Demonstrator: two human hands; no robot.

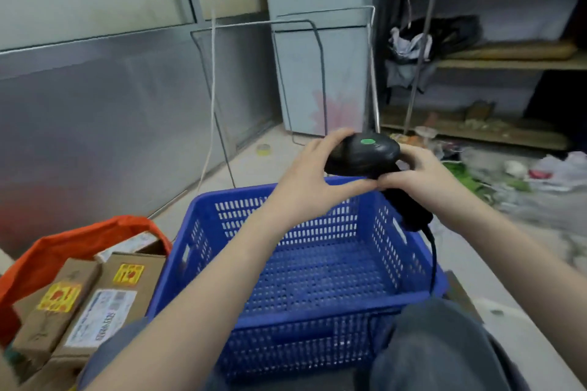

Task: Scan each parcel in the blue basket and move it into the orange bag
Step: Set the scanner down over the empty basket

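A black handheld scanner (365,152) with a green dot on top is held above the far rim of the blue basket (203,222). My left hand (313,174) grips its head from the left and my right hand (416,171) holds it from the right. Its handle and black cable (432,260) hang down over the basket's right wall. The basket's perforated floor shows no parcels. At the lower left the orange bag (63,241) stands open with several cardboard parcels (101,301) inside, bearing yellow stickers and a white label.
My knees (438,346) are against the basket's near side. A wire frame (260,73) and a grey cabinet (320,66) stand behind. Wooden shelves (508,63) and scattered plastic litter (514,177) fill the right. A metal wall panel runs along the left.
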